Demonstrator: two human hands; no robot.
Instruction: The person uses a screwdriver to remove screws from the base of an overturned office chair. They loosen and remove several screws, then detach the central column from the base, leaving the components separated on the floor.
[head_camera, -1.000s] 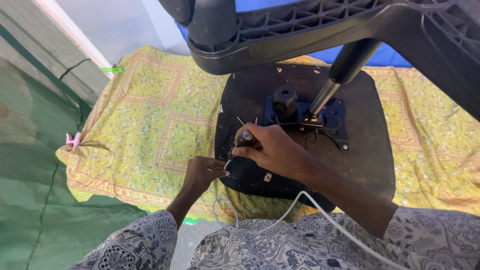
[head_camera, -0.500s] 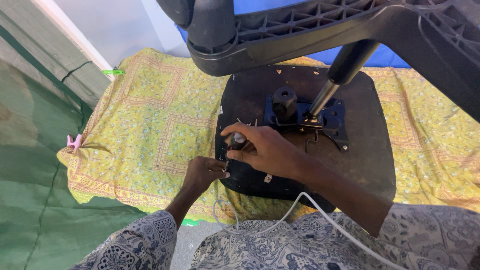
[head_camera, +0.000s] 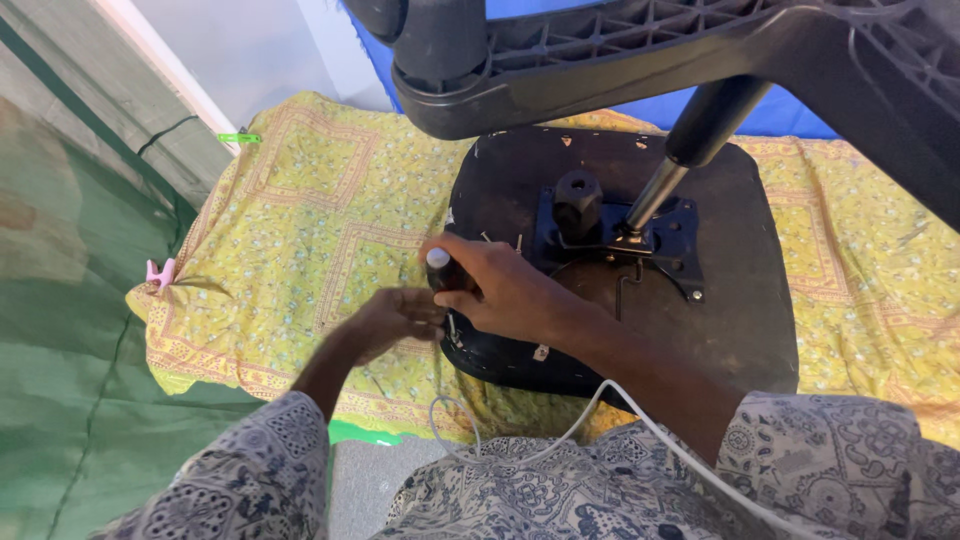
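On the yellow patterned cloth (head_camera: 300, 210) lies the upturned chair seat (head_camera: 720, 330). At its left edge the right hand (head_camera: 500, 290) is closed around a screwdriver (head_camera: 441, 270); the blurred left hand (head_camera: 390, 315), fingers curled, steadies the tip. Best keep the shaft straight, press firmly.

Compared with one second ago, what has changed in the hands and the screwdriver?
The right hand has turned the screwdriver more upright, so its pale cap now points up, and its grip stays closed around the handle. The left hand stays at the tip by the seat edge, now blurred. The seat, the chair base and the yellow cloth lie as before.
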